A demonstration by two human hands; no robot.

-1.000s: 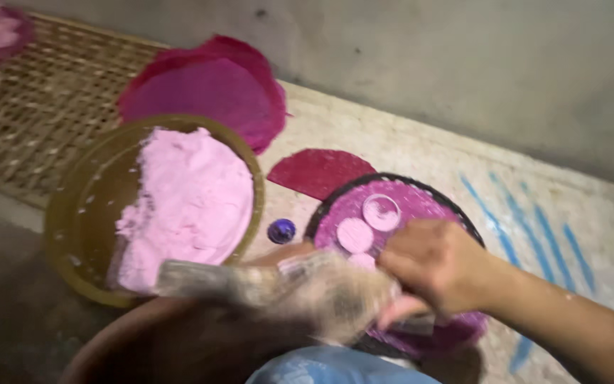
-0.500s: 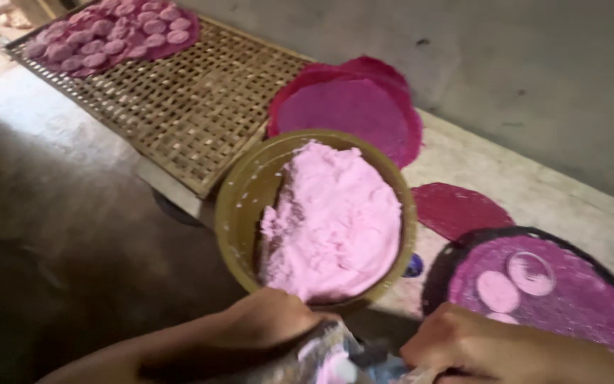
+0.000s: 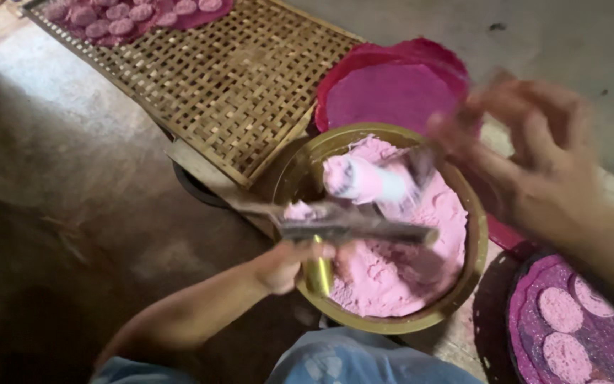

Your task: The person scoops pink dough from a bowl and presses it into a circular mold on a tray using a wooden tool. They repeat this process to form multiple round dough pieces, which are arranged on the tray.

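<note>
My left hand [image 3: 286, 264] grips the near edge of a clear plastic sheet [image 3: 353, 226], blurred, held flat over a brass bowl [image 3: 477, 242]. A lump of pink dough [image 3: 357, 179] rests on the sheet. More pink dough [image 3: 399, 270] fills the bowl. My right hand [image 3: 541, 156] is raised above the bowl's far right side, blurred, with its fingers spread. Its thumb is close to the sheet's lifted far edge, and nothing shows in its grasp.
A woven bamboo tray [image 3: 236, 78] lies to the far left, with pink discs [image 3: 129, 11] at its far end. Round magenta sheets [image 3: 392, 85] lie behind the bowl. A dark round tray [image 3: 516, 334] with pink discs [image 3: 559, 309] sits at right. My blue-clad knee [image 3: 364, 359] is below.
The view has swung left and down. My right hand has let go of the plastic and risen above the bowl. The sheet is now spread out, with a dough lump on it.
</note>
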